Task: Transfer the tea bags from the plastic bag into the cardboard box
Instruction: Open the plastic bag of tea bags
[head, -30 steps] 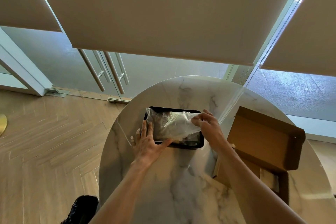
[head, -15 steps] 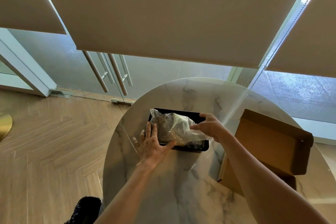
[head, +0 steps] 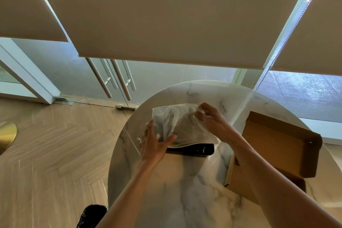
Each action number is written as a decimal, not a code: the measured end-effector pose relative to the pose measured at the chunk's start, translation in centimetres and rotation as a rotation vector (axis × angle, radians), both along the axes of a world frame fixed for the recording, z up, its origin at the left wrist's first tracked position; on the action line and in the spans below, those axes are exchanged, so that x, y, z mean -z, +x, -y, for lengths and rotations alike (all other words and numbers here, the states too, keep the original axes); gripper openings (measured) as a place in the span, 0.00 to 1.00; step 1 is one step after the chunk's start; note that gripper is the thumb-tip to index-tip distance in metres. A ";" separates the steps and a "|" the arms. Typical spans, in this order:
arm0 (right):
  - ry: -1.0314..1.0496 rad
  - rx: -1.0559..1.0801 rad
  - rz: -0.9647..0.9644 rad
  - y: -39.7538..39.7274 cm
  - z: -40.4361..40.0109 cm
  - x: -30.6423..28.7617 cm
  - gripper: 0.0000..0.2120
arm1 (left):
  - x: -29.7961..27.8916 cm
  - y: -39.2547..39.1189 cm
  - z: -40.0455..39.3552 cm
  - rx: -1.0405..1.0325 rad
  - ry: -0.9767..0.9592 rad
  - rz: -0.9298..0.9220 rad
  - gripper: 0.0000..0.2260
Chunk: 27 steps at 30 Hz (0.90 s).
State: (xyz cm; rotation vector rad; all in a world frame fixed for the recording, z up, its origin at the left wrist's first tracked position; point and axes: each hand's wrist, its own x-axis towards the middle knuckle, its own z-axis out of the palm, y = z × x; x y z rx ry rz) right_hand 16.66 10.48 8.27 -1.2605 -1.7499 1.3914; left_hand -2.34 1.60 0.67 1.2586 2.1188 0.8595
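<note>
The round marble table (head: pixel 185 200) curves away on its left edge over bare herringbone wood floor (head: pixel 55 153), with glass doors (head: pixel 114 79) and lowered roller blinds (head: pixel 166 15) beyond its far side. Most of the tabletop near the person is bare stone; the far rim past the bag is bare as well. On the right side sits the open cardboard box (head: pixel 277 146), its lid flap standing up at the back and its near corner hidden behind the right forearm, so what lies inside cannot be made out. In the middle of the table a black tray (head: pixel 196 150) shows only its near edge, because the clear plastic bag (head: pixel 177 124) is held over it. The left hand (head: pixel 153 144) grips the bag's near left corner, thumb curled over the film and fingers behind it. The right hand (head: pixel 212 120) pinches the bag's far right corner between thumb and fingertips. The bag hangs crumpled between both hands, tilted, with dark, blurred contents inside it that I take for the tea bags, though no single one can be told apart. A dark shoe (head: pixel 91 215) shows at the floor by the table's near left edge.
</note>
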 end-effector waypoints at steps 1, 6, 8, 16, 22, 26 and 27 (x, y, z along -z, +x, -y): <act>-0.019 -0.025 -0.078 0.2 0.2 -0.4 0.04 | -0.8 -0.2 -0.4 -0.013 0.027 0.083 0.48; -0.149 -0.060 -0.303 1.9 0.6 -2.3 0.08 | -4.0 -1.4 -2.0 0.076 0.117 0.409 0.37; -0.229 -0.090 -0.403 2.7 0.7 -2.9 0.09 | -4.9 -1.6 -2.0 0.108 0.094 0.545 0.31; -0.475 -0.114 -0.623 4.7 3.3 -1.3 0.26 | -5.4 -1.1 0.6 0.155 -0.017 0.862 0.15; -0.164 -0.014 -0.319 8.4 9.1 2.7 0.19 | -4.3 -0.3 2.7 0.082 -0.038 0.653 0.13; -0.330 -0.180 -0.352 8.0 10.3 3.7 0.28 | -3.1 -0.2 5.4 0.049 -0.012 0.496 0.08; -0.237 -0.207 -0.283 7.8 10.7 4.1 0.26 | -2.6 -0.2 6.1 0.050 -0.017 0.484 0.09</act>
